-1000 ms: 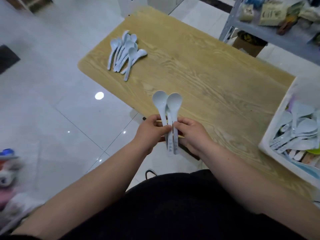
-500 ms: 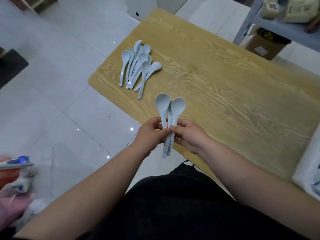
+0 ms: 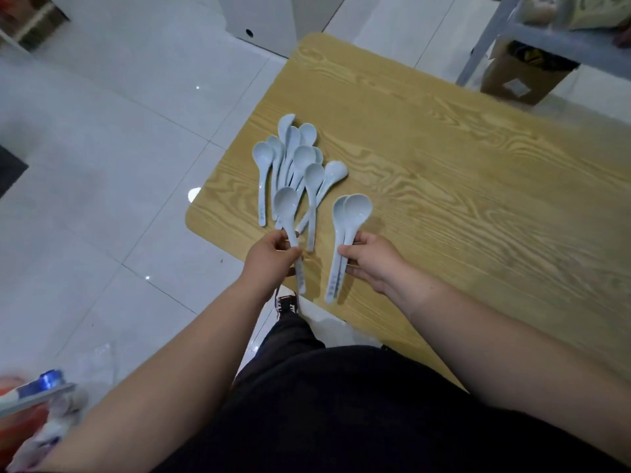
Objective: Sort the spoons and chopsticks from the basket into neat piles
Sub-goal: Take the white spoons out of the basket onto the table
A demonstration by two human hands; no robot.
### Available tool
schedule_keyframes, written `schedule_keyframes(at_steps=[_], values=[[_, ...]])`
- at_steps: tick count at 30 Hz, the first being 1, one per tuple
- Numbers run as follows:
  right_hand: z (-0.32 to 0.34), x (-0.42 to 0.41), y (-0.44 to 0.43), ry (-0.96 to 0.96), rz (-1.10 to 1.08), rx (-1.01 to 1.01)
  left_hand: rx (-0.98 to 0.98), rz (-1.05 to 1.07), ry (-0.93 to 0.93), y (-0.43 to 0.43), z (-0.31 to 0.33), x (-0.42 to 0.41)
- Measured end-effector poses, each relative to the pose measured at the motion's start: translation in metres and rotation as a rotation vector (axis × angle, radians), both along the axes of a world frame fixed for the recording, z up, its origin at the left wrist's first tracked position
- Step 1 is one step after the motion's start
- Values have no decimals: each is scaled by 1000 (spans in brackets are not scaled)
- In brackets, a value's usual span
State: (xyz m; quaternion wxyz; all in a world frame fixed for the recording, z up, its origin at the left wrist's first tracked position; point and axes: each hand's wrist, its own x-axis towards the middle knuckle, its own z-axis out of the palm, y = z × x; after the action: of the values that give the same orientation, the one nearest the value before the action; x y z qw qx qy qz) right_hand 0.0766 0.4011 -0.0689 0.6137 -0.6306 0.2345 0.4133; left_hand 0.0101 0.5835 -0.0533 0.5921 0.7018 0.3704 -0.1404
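A: Spoons — where do they sit?

B: Spoons lie in a loose pile [image 3: 297, 165] near the left corner of the wooden table [image 3: 478, 199], pale blue, bowls pointing away from the person and handles fanning toward the near edge. Several overlap, so an exact count is hard to give.

A: And the hands?

B: The left hand [image 3: 273, 257] pinches one single spoon [image 3: 286, 206] by the middle of its handle, thumb and fingers pressed together around it. Its bowl sits over the near end of the pile; whether it touches the spoons beneath, I cannot tell.

A: The right one?

B: The right hand [image 3: 372, 261] grips a pair of spoons [image 3: 351, 213] stacked one on the other, fingers curled around both handles. The pair is just beside the pile, to its right, with the handle ends reaching past the hand toward the table's near edge.

A: Anything else nearby?

B: A cardboard box [image 3: 522, 80] stands on the tiled floor [image 3: 102, 165] beyond the table, under a grey metal shelf [image 3: 546, 32]. The person's dark clothing [image 3: 341, 404] fills the bottom of the view.
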Motion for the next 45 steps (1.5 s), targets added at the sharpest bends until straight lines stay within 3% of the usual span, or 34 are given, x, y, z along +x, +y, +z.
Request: schedule_keyframes(at_steps=[9, 15, 21, 26, 32, 36, 40, 45], values=[[-35, 58, 63, -84, -103, -453, 350, -296, 65, 148, -42, 90], [-32, 76, 82, -65, -120, -608, 409, -481, -5, 160, -54, 125], [-38, 76, 90, -235, 40, -757, 509, -619, -10, 151, -65, 145], [-41, 70, 93, -277, 44, -871, 537, -643, -49, 148, -63, 150], [-37, 61, 95, -307, 218, -803, 670, -921, -157, 150, -66, 141], [-31, 62, 97, -289, 292, -712, 674, -977, -117, 150, -65, 140], [-20, 55, 90, -299, 313, -685, 734, -958, -198, 150, -60, 137], [5, 20, 62, -336, 376, -691, 539, -892, -363, 126, -33, 118]])
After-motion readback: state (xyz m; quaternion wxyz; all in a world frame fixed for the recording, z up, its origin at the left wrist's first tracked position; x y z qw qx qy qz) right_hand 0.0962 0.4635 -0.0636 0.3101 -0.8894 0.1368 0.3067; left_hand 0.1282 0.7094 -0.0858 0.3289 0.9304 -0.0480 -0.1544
